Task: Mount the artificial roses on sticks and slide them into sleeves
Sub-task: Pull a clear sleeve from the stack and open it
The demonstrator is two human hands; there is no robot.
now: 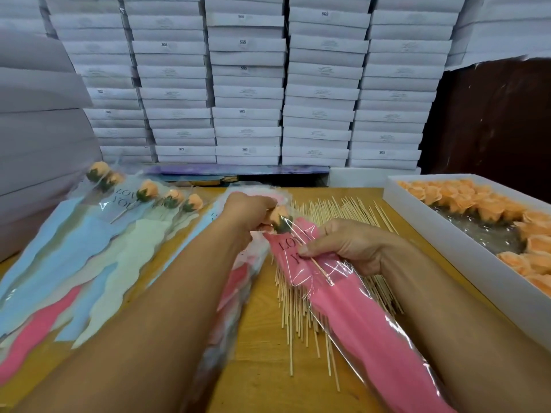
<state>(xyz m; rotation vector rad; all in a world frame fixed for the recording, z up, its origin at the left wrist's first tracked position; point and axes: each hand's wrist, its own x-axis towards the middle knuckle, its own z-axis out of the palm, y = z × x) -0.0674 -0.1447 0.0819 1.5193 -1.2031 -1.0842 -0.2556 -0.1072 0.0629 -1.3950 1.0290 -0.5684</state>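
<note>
Head view: my left hand (249, 211) pinches the peach rose (279, 216) at the mouth of the pink "LOVE YOU" sleeve (351, 305); my right hand (347, 244) grips that sleeve, thumb pressing the stick (320, 271) through the film. Sleeve lies over the loose skewer pile (301, 311) on the wooden table (262, 368). Finished sleeved roses (149, 189) lie left, the white box of rose heads (465, 204) right.
</note>
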